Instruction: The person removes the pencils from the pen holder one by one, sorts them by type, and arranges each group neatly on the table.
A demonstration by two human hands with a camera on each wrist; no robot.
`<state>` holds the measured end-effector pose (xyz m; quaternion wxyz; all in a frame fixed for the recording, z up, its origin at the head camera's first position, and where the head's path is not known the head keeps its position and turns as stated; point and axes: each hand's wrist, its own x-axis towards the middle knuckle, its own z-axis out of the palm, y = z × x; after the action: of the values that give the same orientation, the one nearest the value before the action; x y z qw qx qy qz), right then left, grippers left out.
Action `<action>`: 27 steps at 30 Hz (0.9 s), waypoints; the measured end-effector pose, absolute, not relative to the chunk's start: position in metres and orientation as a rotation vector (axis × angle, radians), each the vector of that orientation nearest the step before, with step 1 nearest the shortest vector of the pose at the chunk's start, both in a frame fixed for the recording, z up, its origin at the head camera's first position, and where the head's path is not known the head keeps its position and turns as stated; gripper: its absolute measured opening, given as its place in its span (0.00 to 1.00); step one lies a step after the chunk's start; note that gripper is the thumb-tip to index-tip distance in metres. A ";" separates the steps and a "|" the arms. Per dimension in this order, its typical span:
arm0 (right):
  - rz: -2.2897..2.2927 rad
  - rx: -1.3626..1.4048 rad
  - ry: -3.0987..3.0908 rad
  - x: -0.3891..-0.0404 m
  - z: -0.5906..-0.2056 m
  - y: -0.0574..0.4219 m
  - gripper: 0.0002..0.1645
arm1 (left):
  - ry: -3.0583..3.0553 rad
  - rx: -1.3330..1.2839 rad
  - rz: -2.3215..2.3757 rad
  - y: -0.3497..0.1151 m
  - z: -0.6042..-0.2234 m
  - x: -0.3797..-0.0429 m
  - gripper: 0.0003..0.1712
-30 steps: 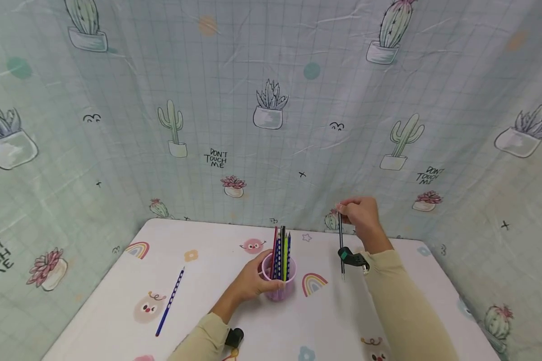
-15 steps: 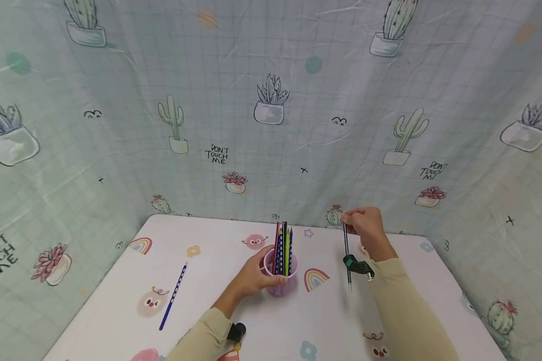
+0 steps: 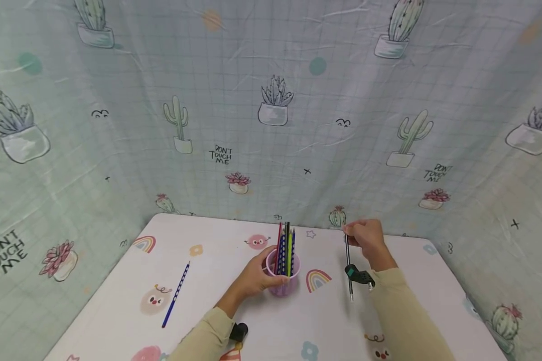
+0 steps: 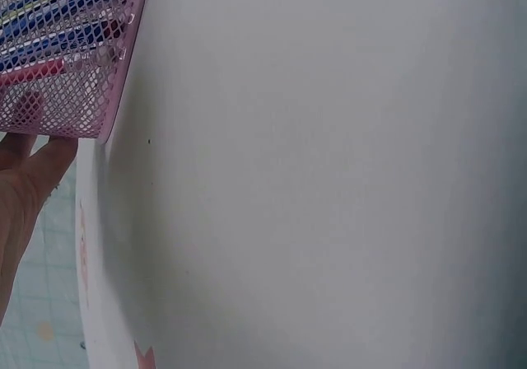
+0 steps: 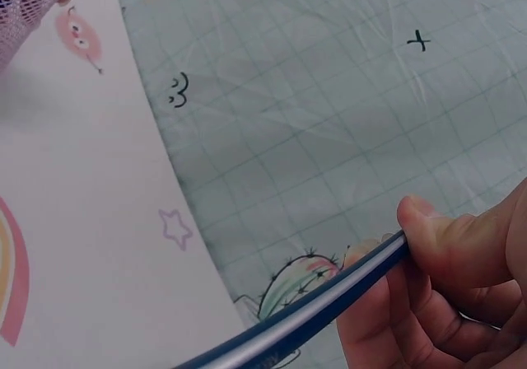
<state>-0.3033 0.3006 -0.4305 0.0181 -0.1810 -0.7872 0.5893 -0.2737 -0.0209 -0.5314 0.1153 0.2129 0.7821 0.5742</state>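
Note:
A pink mesh pencil cup [image 3: 283,287] stands mid-table, upright, with several pencils and pens [image 3: 285,250] in it: red, black, yellow-green and dotted blue. My left hand [image 3: 253,277] grips it from the left side, thumb across the front near the rim. In the left wrist view the mesh of the cup [image 4: 70,97] shows with fingertips against it. To the right, my right hand [image 3: 367,238] pinches a slim dark pen [image 3: 347,250] by its top end. The pen hangs nearly upright, its pale tip pointing down close over the table. Its shaft [image 5: 305,315] has a pale lengthwise stripe.
A dotted blue pencil [image 3: 176,295] lies on the white, cartoon-printed table [image 3: 226,235] at the left. Behind the table's back edge hangs a cactus-print cloth [image 3: 235,100], which also covers both sides.
My right hand has come down and slightly right with the pen, whose tip is now lower. The left hand keeps its hold on the cup. The head view has shifted slightly.

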 end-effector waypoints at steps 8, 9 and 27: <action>1.805 -0.572 -2.444 -0.300 -0.442 0.302 0.13 | 2.293 0.635 1.679 -0.020 -0.531 -0.276 0.51; 1.804 -0.572 -2.447 -0.300 -0.443 0.301 0.13 | 2.295 0.634 1.679 -0.020 -0.530 -0.276 0.51; 1.761 -0.616 -2.502 -0.295 -0.470 0.302 0.11 | 2.266 0.648 1.705 -0.022 -0.533 -0.277 0.50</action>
<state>-0.2948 0.3022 -0.4697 0.0101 -0.1973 -0.8017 0.5642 -0.2766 -0.0219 -0.5330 0.1161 0.2213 0.7737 0.5822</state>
